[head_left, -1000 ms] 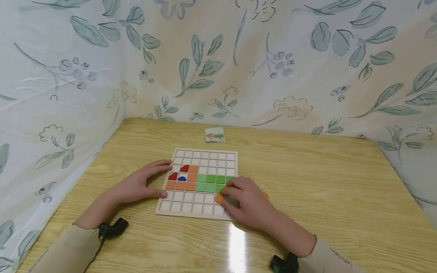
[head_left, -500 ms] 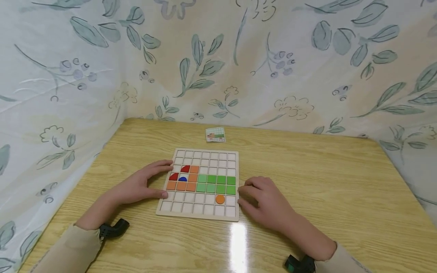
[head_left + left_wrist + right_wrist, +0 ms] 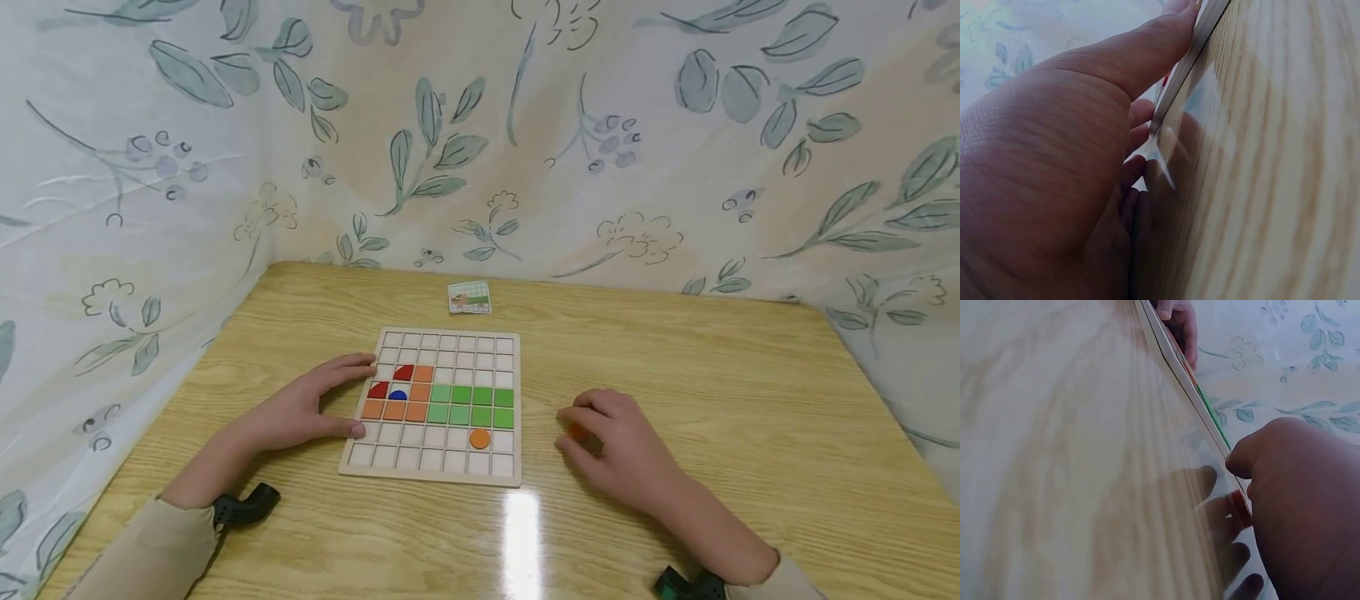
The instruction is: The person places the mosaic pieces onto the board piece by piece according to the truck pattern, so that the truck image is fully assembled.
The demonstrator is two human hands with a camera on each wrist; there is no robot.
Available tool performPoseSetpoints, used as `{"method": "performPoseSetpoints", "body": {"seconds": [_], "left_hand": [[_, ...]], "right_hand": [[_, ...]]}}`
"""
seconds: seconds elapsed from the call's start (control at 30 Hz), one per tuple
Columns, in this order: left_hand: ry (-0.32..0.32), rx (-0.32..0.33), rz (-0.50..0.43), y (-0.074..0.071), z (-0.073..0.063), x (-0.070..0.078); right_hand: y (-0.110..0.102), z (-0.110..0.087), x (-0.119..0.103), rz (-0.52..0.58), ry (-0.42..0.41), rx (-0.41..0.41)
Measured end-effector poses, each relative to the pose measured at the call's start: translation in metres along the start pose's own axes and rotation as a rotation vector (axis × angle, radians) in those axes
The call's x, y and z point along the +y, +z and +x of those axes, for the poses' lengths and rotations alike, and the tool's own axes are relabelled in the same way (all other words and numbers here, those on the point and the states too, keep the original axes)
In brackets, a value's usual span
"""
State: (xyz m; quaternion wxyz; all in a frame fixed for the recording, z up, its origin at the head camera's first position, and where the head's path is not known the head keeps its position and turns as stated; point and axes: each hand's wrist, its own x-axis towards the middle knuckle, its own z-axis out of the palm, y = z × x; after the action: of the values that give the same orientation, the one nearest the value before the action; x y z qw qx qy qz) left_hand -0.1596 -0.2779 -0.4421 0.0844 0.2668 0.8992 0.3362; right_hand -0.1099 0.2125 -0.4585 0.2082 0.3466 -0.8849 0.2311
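Note:
A wooden grid board (image 3: 431,478) lies flat on the table. Square tiles in orange and green (image 3: 503,418), two red quarter-circles (image 3: 378,390) and a blue half-circle (image 3: 398,396) fill some of its cells. Below the green tiles, a round orange disc (image 3: 480,438) sits on the board. My left hand (image 3: 296,410) rests at the board's left edge, thumb and fingertips spread along the frame. To the right of the board, my right hand (image 3: 626,450) arches over another orange disc (image 3: 578,432), thumb and index fingertips apart. In the right wrist view this disc (image 3: 1239,509) shows low, under the hand.
Behind the board lies a small printed card (image 3: 469,297) with a coloured grid pattern. The wood-grain table (image 3: 712,367) is backed by a leaf-patterned cloth (image 3: 555,167). Black wrist devices (image 3: 247,505) are strapped over the sleeves.
My right hand has drawn back from the board's right side onto the table, over the loose orange disc, uncovering the disc on the board. My left hand stays at the left edge.

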Motion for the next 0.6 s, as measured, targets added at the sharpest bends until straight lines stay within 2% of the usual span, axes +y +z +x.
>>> {"method": "performPoseSetpoints", "body": {"seconds": [0.33,0.6], "left_hand": [[0.020,0.003,0.007,0.000,0.000,0.000],[0.016,0.009,0.001,-0.001,-0.001,0.001]], "right_hand": [[-0.005,-0.011,0.007,-0.013,0.034,0.009],[-0.006,-0.010,0.008,-0.006,0.033,0.009]]}}
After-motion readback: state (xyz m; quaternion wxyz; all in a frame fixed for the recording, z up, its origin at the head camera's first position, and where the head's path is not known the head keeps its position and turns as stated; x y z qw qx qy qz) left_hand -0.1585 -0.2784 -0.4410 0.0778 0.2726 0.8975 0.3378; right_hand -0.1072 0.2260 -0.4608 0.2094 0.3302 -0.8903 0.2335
